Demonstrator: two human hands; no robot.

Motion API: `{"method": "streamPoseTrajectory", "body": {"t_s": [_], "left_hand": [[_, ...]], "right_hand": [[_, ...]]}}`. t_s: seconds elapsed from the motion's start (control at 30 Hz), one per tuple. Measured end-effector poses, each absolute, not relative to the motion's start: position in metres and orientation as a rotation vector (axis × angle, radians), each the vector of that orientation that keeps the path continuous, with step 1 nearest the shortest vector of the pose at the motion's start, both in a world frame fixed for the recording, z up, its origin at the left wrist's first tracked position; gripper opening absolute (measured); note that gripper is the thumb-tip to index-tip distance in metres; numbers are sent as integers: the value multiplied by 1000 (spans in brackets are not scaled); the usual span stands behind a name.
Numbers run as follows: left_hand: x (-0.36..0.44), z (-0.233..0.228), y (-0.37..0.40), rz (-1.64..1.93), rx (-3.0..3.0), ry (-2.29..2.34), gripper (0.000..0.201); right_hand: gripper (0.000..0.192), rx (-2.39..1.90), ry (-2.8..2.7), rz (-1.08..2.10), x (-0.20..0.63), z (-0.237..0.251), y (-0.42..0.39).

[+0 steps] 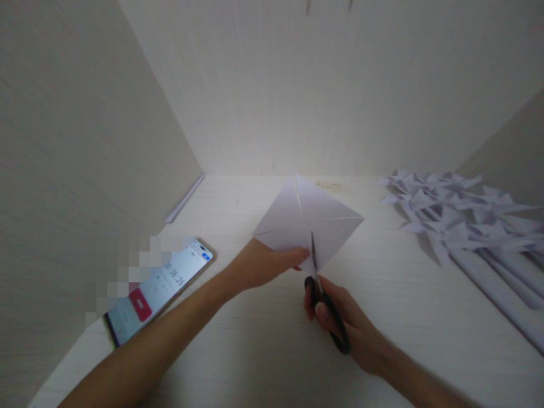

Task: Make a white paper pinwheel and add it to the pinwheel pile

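A square sheet of white paper (327, 204) is held up with its corners pointing away, toward me and to the sides. Slits run inward from its far, left and right corners. My left hand (266, 262) grips the sheet near its lower left edge, thumb on top and the other fingers mostly hidden beneath. In my right hand (340, 314) is a pair of black-handled scissors (338, 323), fingers through the loops. Their blades reach over the near corner of the paper and point toward its middle.
A phone (159, 289) showing a running timer lies at left beside my forearm. Several paper pinwheels (454, 226) with rolled paper sticks (493, 294) are piled at right. A rolled paper stick (183, 199) lies along the left wall. Pale walls (272, 85) enclose the white tabletop (238, 362).
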State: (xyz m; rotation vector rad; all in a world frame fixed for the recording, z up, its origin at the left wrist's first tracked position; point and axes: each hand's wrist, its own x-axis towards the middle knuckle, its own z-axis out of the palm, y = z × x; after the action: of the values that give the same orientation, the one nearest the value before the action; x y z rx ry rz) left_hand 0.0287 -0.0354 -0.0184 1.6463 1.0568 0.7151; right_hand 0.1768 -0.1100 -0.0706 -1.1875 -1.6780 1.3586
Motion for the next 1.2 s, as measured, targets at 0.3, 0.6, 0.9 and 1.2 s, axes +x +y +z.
{"method": "streamPoseTrajectory", "body": {"t_s": [0.3,0.6,0.9,1.2], "left_hand": [[30,-17,-36,703,1631,1077,11],[29,-19,-35,681,1627,1042,11],[29,-15,-35,638,1594,1074,12],[29,-17,-35,653,1600,1078,11]], "right_hand": [[45,-1173,-1667,1378,177,-71,-111],[44,-1163,-1681,1360,177,-72,-111],[43,-1175,-1654,1356,176,-74,-110],[39,-1149,-1652,1356,176,-77,-110]]}}
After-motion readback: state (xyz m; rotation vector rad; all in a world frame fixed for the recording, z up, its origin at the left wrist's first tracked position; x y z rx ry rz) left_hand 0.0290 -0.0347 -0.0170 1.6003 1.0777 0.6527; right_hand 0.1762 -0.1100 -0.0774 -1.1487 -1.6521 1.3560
